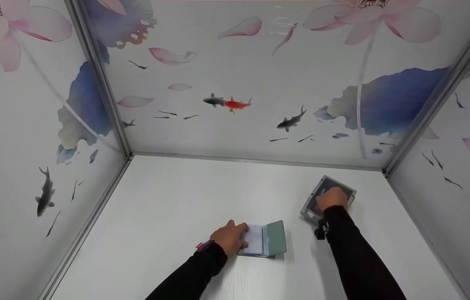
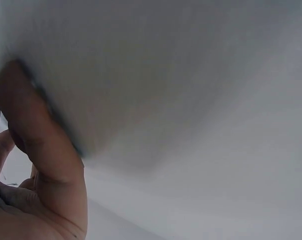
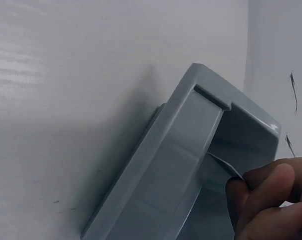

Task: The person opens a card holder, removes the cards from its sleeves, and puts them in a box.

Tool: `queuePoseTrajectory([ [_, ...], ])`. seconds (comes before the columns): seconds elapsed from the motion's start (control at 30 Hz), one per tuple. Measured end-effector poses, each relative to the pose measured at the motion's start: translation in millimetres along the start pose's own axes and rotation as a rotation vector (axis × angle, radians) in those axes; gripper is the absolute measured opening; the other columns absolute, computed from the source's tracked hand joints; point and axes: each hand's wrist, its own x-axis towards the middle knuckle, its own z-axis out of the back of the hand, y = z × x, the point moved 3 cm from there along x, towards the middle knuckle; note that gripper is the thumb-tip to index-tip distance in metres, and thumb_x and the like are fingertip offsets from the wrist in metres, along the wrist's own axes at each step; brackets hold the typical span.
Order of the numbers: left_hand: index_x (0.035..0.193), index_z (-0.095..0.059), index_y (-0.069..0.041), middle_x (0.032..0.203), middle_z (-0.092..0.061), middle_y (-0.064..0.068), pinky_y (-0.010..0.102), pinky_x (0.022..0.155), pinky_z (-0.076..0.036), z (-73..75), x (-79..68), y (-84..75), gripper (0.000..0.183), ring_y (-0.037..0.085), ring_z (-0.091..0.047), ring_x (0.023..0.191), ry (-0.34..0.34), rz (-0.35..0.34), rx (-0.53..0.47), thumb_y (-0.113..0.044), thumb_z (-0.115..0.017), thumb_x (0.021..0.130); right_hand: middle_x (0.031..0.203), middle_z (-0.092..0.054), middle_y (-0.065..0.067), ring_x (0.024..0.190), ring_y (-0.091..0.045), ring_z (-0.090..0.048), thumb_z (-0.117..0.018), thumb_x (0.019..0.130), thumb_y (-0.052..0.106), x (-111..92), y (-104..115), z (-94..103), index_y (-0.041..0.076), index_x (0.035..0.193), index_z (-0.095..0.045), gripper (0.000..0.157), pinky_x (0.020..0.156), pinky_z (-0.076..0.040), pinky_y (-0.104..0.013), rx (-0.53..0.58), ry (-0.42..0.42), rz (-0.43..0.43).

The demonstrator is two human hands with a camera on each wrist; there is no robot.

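My left hand point(image 1: 229, 237) grips the left edge of a small notebook point(image 1: 274, 238) with a pale green cover. It lies open on the white table, its right flap raised and a white page showing. In the left wrist view a bent thumb point(image 2: 46, 130) presses along the notebook's edge, which is mostly hidden. Farther right, my right hand point(image 1: 333, 198) reaches into a grey plastic box point(image 3: 155, 170). Its thumb and finger pinch a thin flat piece point(image 3: 225, 165), seen nearly edge-on over the box's hollow; I cannot tell what it is.
A white table point(image 1: 168, 200) lies under both hands. Panels printed with lotus flowers and fish stand around it: a back wall point(image 1: 235, 137), a left wall point(image 1: 5, 146) and a right wall point(image 1: 460, 166). Grey metal strips point(image 1: 122, 137) run along the corners.
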Motion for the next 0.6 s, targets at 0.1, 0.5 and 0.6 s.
queuePoseTrajectory([
  [0.1,0.136,-0.074,-0.023,0.106,-0.065,0.008,0.036,0.07,-0.049,0.0,-0.3,-0.1,0.042,0.018,-0.053,0.076,-0.001,-0.011,0.018,-0.032,-0.089,0.098,0.077,-0.076,-0.018,0.068,-0.025,-0.064,-0.07,0.094,0.01,3.1,-4.0,-4.8,0.003,0.069,-0.071,0.026,0.062,-0.052,-0.036,-0.017,-0.019,0.023],
  [0.5,0.138,-0.072,-0.024,0.103,-0.062,0.008,0.033,0.063,-0.041,-4.5,2.5,2.8,0.043,0.016,-0.048,0.07,-0.008,-0.034,0.067,-0.038,-0.086,0.099,0.068,-0.065,-0.007,0.063,-0.021,-0.058,-0.064,0.093,0.0,-0.3,1.3,-9.2,0.0,0.073,-0.07,0.021,0.054,-0.048,-0.031,-0.009,0.038,-0.007],
  [0.6,0.138,-0.072,-0.024,0.104,-0.062,0.008,0.034,0.064,-0.041,-3.6,2.8,2.9,0.043,0.017,-0.048,0.071,0.005,-0.025,0.06,-0.038,-0.086,0.1,0.072,-0.071,-0.012,0.064,-0.022,-0.06,-0.066,0.093,-0.001,-2.0,2.9,-8.6,-0.005,0.081,-0.075,0.015,0.054,-0.049,-0.031,-0.027,0.03,-0.004],
])
